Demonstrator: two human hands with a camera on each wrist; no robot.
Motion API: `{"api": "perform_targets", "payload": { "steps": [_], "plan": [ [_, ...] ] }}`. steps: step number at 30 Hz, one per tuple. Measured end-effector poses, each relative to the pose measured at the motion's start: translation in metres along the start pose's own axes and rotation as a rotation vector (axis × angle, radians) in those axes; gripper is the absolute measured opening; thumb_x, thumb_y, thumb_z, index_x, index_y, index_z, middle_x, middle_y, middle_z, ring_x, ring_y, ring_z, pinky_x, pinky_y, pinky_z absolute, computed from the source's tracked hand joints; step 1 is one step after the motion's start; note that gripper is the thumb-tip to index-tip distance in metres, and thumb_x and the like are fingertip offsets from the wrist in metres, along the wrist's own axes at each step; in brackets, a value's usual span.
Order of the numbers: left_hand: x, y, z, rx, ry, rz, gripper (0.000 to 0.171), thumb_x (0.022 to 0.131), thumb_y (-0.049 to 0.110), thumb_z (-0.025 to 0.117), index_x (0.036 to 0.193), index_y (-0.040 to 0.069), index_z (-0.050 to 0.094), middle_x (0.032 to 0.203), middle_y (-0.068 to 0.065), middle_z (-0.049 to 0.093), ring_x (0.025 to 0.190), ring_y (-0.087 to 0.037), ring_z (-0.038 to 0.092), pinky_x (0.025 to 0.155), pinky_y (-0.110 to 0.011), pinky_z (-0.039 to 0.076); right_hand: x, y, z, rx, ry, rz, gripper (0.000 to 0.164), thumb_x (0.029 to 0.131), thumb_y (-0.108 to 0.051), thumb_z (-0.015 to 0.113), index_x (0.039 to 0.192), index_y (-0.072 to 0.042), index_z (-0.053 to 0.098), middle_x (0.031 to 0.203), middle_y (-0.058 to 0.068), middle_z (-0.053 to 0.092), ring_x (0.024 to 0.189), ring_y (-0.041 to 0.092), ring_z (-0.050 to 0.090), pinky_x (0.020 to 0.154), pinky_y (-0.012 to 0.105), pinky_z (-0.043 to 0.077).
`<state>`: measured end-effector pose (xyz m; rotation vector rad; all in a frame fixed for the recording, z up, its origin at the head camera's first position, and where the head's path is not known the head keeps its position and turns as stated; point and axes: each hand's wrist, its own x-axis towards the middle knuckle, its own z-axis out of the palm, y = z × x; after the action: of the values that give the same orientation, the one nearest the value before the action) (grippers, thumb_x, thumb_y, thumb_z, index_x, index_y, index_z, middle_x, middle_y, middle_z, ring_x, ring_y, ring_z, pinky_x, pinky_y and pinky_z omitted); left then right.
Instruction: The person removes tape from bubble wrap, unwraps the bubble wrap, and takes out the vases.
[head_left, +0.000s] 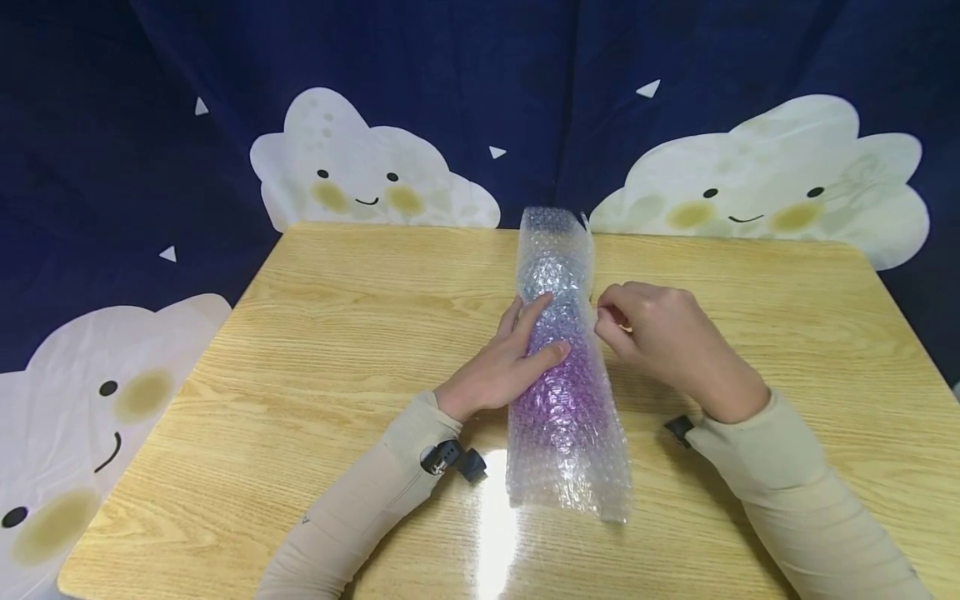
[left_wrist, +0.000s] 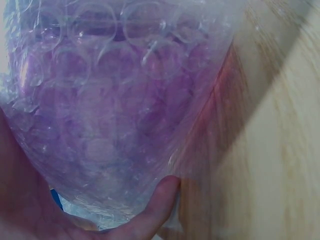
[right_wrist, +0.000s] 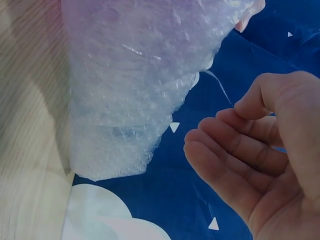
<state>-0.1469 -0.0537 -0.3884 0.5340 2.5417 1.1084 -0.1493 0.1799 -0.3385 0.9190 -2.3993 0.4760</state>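
Observation:
A long object in clear bubble wrap (head_left: 564, 400), purple and bluish beneath the layers, lies lengthwise on the wooden table. The wrap hides its kind. My left hand (head_left: 504, 360) rests on it from the left, thumb and a finger extended across the top. In the left wrist view, the thumb (left_wrist: 162, 197) touches the wrap's surface. Just right of the bundle, my right hand (head_left: 663, 337) pinches the end of a thin clear strip (right_wrist: 218, 82) between thumb and forefinger. That strip runs from the wrap's edge to the fingertips; the other fingers are loosely bent.
The light wooden table (head_left: 360, 333) reaches back to a dark blue curtain (head_left: 540, 83) printed with white smiling clouds and small triangles. The wrap's far end lies at the table's back edge. A small black device (head_left: 453, 458) sits at the left cuff.

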Motion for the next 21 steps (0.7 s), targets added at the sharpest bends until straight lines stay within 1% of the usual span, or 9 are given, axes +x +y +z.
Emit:
{"api": "perform_targets", "payload": {
  "steps": [7, 12, 21],
  "plan": [
    [0.0, -0.0003, 0.0004, 0.002, 0.0, -0.002, 0.079, 0.097, 0.077, 0.036, 0.16, 0.055, -0.005, 0.176, -0.011, -0.012, 0.157, -0.049, 0.024, 0.116, -0.078, 0.03, 0.0003, 0.004, -0.0052, -0.022, 0.007, 0.024, 0.014, 0.087, -0.004, 0.06, 0.083, -0.003, 0.073, 0.068, 0.004, 0.068, 0.059, 0.011, 0.054, 0.053, 0.03, 0.05],
    [-0.0002, -0.0007, 0.0003, -0.01, 0.002, -0.005, 0.079, 0.096, 0.078, 0.036, 0.16, 0.056, -0.006, 0.176, -0.01, -0.013, 0.156, -0.049, 0.025, 0.116, -0.078, 0.03, 0.001, 0.0055, -0.0066, -0.02, 0.013, 0.031, 0.014, 0.086, -0.004, 0.06, 0.082, -0.004, 0.073, 0.067, 0.002, 0.066, 0.058, 0.01, 0.052, 0.053, 0.029, 0.047],
    [-0.0003, -0.0002, -0.0001, -0.008, -0.003, 0.0, 0.079, 0.097, 0.076, 0.036, 0.16, 0.055, -0.005, 0.176, -0.01, -0.013, 0.157, -0.049, 0.024, 0.117, -0.077, 0.029, 0.0006, 0.0085, -0.0045, -0.025, -0.007, 0.044, 0.015, 0.088, -0.005, 0.06, 0.082, -0.004, 0.073, 0.067, 0.002, 0.065, 0.059, 0.01, 0.053, 0.053, 0.029, 0.048]
  ]
}}
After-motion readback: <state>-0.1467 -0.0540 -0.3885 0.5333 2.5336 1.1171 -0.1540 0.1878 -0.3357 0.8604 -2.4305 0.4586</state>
